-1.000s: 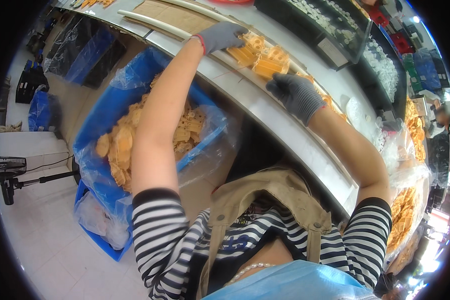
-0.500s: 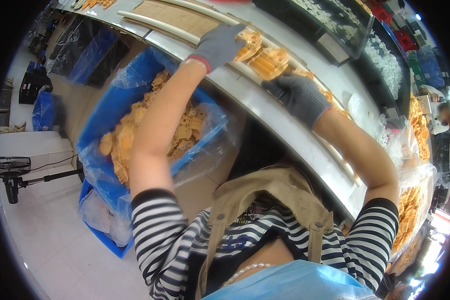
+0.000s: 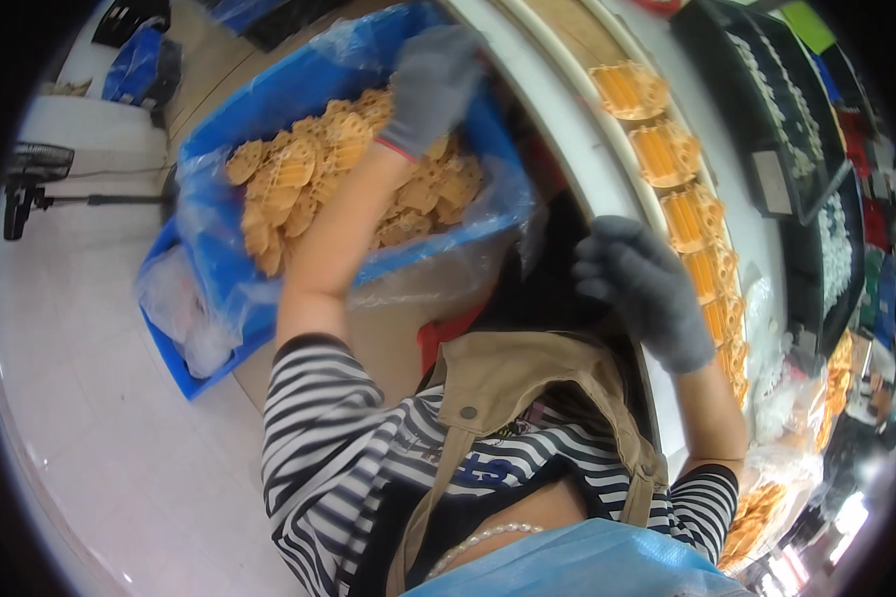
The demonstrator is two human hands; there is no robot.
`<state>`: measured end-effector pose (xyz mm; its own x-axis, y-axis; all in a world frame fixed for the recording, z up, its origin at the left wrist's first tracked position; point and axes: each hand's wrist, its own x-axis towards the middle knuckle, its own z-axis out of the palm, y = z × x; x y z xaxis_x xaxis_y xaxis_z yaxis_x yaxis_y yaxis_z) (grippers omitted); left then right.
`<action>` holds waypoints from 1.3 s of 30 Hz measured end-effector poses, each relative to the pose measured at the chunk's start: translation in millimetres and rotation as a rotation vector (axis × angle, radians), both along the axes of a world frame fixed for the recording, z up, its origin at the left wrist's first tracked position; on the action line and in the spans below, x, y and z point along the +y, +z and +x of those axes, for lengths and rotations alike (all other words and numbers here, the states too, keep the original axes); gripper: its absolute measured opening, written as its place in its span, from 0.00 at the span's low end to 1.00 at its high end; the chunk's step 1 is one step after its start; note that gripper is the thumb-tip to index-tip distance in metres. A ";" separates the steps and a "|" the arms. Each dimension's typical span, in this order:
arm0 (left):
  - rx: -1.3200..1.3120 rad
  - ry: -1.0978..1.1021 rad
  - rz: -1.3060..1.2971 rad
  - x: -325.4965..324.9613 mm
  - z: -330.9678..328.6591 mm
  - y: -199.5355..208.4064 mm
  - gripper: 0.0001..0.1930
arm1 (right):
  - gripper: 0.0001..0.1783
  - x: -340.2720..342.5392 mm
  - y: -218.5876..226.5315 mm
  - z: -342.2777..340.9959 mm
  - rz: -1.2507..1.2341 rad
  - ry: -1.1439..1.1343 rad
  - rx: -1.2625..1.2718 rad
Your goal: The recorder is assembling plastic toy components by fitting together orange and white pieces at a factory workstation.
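My left hand [image 3: 433,90], in a grey glove, is over the far right part of a blue bin [image 3: 204,134] lined with clear plastic. Its fingers are blurred, and whether they hold anything cannot be made out. A heap of orange-tan moulded plastic parts [image 3: 294,169] fills the bin. Beside the near edge of the white worktable [image 3: 548,90] hovers my right hand [image 3: 652,289], also gloved, with loosely bent fingers and nothing visible in them. Next to it, a row of several similar orange plastic parts [image 3: 692,214] lies along pale rails [image 3: 632,164] on the table.
Black trays [image 3: 767,99] with small whitish pieces stand beyond the row. Bags of orange parts [image 3: 757,517] are at the lower right. A smaller blue bin [image 3: 184,358] holding clear plastic and a black fan [image 3: 30,184] are on the left.
My left hand has left the row of parts on the table and swung left over the blue bin. My right hand has drawn back off the parts toward me. The view has turned left.
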<state>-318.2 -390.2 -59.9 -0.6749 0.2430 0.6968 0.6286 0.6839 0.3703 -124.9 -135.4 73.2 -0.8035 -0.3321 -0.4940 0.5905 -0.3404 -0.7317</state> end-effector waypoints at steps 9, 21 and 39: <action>-0.918 0.503 -0.435 -119.5 24.9 -57.3 0.48 | 0.15 -121.2 -174.8 -116.8 0.401 0.361 0.332; -1.024 0.670 -0.665 -118.9 48.5 -67.5 0.53 | 0.09 -185.1 -332.8 -186.4 0.352 0.069 -0.337; -1.186 0.458 0.013 -150.3 27.7 -82.2 0.52 | 0.07 -174.7 -256.2 -170.8 0.049 -0.065 -0.462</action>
<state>-290.5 -540.6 -142.1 -0.9035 -0.1788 -0.3895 -0.3838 0.7419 0.5498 -295.7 -310.2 -183.1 -0.5140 -0.2556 -0.8188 0.8369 -0.3591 -0.4132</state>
